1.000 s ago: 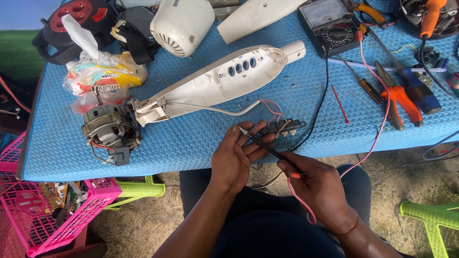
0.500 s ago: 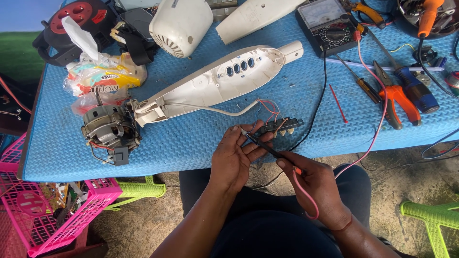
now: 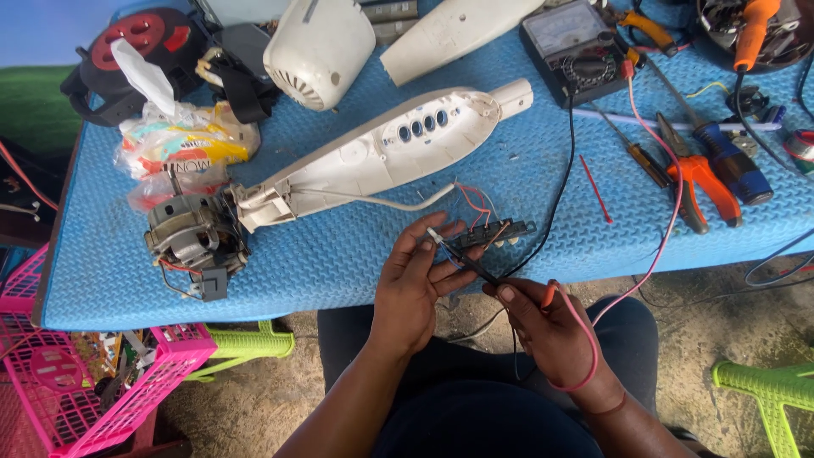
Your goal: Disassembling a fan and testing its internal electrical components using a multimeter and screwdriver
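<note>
1. Blue textured mat (image 3: 339, 271) covers the table where a fan lies in pieces; the person sits at its near edge with both hands over the lap.
2. The left hand (image 3: 415, 284) pinches thin wire ends between thumb and fingertips, just beside the small switch block (image 3: 492, 233) that rests on the mat's near edge; red and blue wires run from that block up toward the white fan housing (image 3: 381, 153).
3. The right hand (image 3: 543, 326) is closed round two meter probes, a black one (image 3: 475, 267) whose tip reaches the wires in the left hand, and an orange-red one tucked under the fingers; their black and pink leads trail up to the black meter (image 3: 572, 47) at the far side of the mat.
4. As a judgement, the step in hand is a test of the switch wiring with the meter, probe on wire.
5. The next move seems to call for a steady touch of the probe tip on bare metal, the left fingers keeping the strands apart, and a look up at the meter's dial.
6. The bare motor (image 3: 191, 237) sits at the left, touching the housing's end; pliers (image 3: 699, 182) and screwdrivers lie well apart at the right; a pink basket (image 3: 76, 382) stands below the table.
</note>
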